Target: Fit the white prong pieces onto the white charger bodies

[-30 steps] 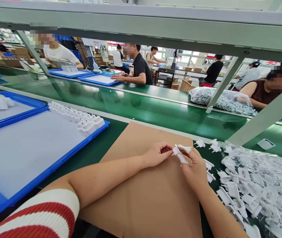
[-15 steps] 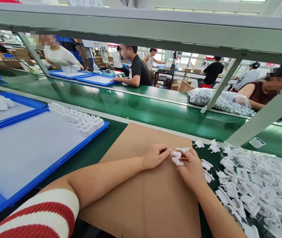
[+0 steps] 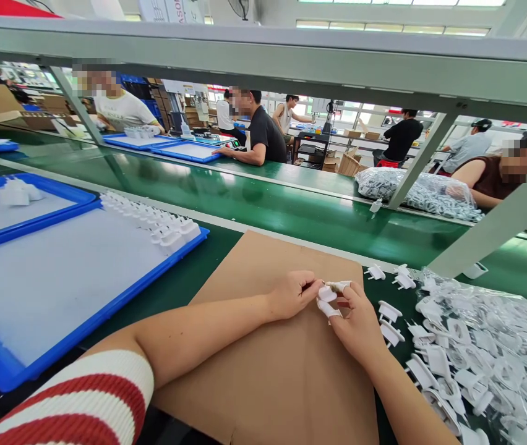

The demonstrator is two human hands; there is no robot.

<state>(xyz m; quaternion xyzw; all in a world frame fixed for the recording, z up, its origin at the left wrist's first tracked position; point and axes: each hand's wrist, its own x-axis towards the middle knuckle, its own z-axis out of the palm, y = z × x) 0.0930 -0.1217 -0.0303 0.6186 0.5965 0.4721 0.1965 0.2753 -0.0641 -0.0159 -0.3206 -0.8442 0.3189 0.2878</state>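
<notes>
Both my hands meet over a brown cardboard sheet (image 3: 268, 377) on the green bench. My left hand (image 3: 294, 293) is curled, its fingertips pinching at a small white plastic part (image 3: 325, 293). My right hand (image 3: 356, 318), with white finger cots on thumb and forefinger, is closed on the same part from the right. A heap of similar white plug parts (image 3: 472, 352) in clear plastic lies just right of my right hand, and loose ones (image 3: 386, 309) lie beside it.
A blue tray (image 3: 106, 309) with a white liner stands at left, a row of white parts (image 3: 152, 219) along its far edge. A second blue tray (image 3: 71, 193) lies behind it. A green conveyor (image 3: 263, 204) runs across; other people sit beyond it. Grey frame struts (image 3: 486, 238) slope down on the right.
My hands have stayed together on the small part, which has turned slightly between the fingers. The view has shifted a little.
</notes>
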